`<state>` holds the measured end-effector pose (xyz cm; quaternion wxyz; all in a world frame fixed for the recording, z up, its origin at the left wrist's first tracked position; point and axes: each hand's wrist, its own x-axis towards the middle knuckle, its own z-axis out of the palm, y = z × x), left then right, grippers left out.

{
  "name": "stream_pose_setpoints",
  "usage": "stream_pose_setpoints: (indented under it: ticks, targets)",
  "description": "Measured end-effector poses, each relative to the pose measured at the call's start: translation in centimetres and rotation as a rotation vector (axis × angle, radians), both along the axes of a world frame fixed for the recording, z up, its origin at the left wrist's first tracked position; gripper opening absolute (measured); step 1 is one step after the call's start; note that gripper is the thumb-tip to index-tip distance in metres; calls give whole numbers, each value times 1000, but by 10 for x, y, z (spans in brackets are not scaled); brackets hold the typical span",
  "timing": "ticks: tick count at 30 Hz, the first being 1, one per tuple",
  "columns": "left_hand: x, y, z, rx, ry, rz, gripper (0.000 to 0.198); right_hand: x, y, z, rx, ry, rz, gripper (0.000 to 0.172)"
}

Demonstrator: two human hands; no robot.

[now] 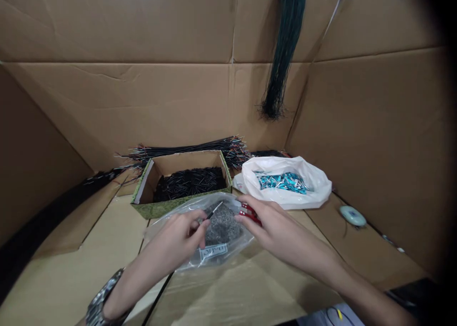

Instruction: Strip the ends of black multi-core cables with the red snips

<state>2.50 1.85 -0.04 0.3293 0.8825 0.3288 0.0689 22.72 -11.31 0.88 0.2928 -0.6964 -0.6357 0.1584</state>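
Observation:
Between thumb and fingers, my left hand [191, 229] pinches a thin black cable [211, 214] whose pale tip points up and right. My right hand [262, 219] is closed around a small red tool [250, 212] just right of that tip. Both hands are above a clear plastic bag [171, 204] with a printed label [213, 251], filled with small grey metallic pieces [223, 225]. The cable tip and the red tool are apart.
Behind the clear bag stands a green-edged box [143, 208] of short black pieces. A white bag [317, 185] holds blue and silver pieces. Black cable bundles [185, 148] lie at the back. Dark green wires [285, 40] hang on the cardboard wall. A round pale object [352, 216] sits at right.

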Motion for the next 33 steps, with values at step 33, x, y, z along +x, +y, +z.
stream_pose_setpoints:
  ticks: [33]
  targets:
    - [-3, -1, 6, 49, 53, -21, 47, -7, 8, -15, -81, -74, 79, 26]
